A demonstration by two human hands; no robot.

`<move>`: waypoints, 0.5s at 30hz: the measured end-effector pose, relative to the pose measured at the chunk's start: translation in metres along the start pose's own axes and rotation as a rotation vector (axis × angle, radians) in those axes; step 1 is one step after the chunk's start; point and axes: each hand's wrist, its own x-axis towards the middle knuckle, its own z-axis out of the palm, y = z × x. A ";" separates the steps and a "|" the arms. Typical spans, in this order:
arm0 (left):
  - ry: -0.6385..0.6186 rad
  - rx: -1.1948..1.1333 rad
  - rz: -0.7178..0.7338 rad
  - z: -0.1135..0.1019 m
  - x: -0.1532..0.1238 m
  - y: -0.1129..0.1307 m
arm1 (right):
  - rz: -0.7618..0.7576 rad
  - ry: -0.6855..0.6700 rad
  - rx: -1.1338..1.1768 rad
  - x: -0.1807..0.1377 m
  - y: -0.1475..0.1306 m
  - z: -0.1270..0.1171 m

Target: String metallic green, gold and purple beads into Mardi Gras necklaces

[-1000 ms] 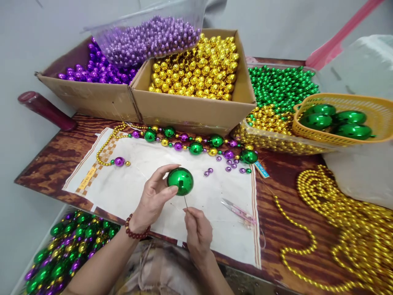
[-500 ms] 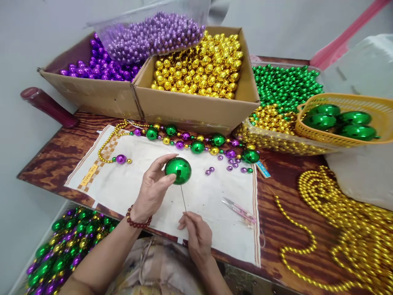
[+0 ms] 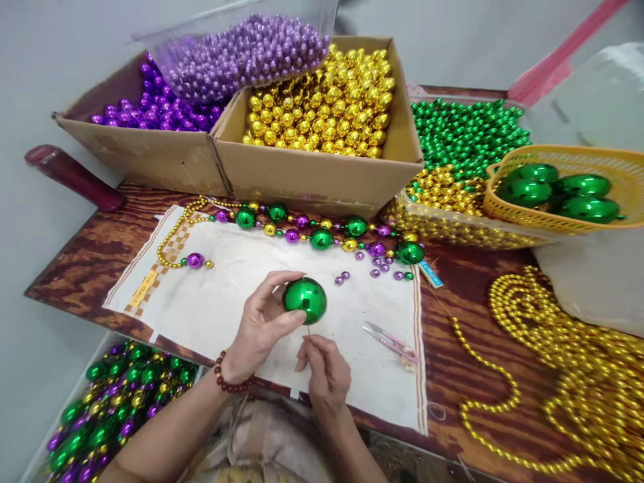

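A large shiny green ball (image 3: 306, 300) is held between the thumb and fingers of my left hand (image 3: 264, 315), above the white cloth (image 3: 201, 315). My right hand (image 3: 326, 372) pinches a thin needle (image 3: 308, 329) just below the ball, its upper part at the ball's underside. How deep the needle sits inside cannot be seen. Behind my hands lies a beaded garland (image 3: 322, 239) of green, purple and gold balls. Several loose small purple beads (image 3: 384, 267) rest near its right end. Pink thread snips (image 3: 390, 341) lie to the right of my right hand.
Cardboard boxes of purple balls (image 3: 166, 111) and gold balls (image 3: 316, 117) stand at the back. A yellow basket (image 3: 553, 220) holds large green balls. Gold bead strings (image 3: 578, 376) cover the right side. A bin of mixed beads (image 3: 115, 409) sits lower left.
The green ball and my left hand have moved right and down toward my right hand. Less of the needle now shows between the ball and my right fingers.
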 end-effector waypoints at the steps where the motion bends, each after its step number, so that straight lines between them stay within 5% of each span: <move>1: -0.022 0.012 -0.013 0.000 -0.001 -0.002 | -0.010 0.001 0.003 0.002 0.000 -0.001; 4: -0.070 0.058 -0.049 0.001 -0.006 -0.009 | 0.016 0.008 0.029 0.012 -0.004 -0.003; 10: -0.153 0.277 -0.209 -0.003 -0.007 -0.011 | 0.328 0.045 0.229 0.023 -0.010 -0.005; 15: -0.361 0.369 -0.307 -0.006 0.006 -0.021 | 0.523 0.133 0.405 0.012 0.002 -0.016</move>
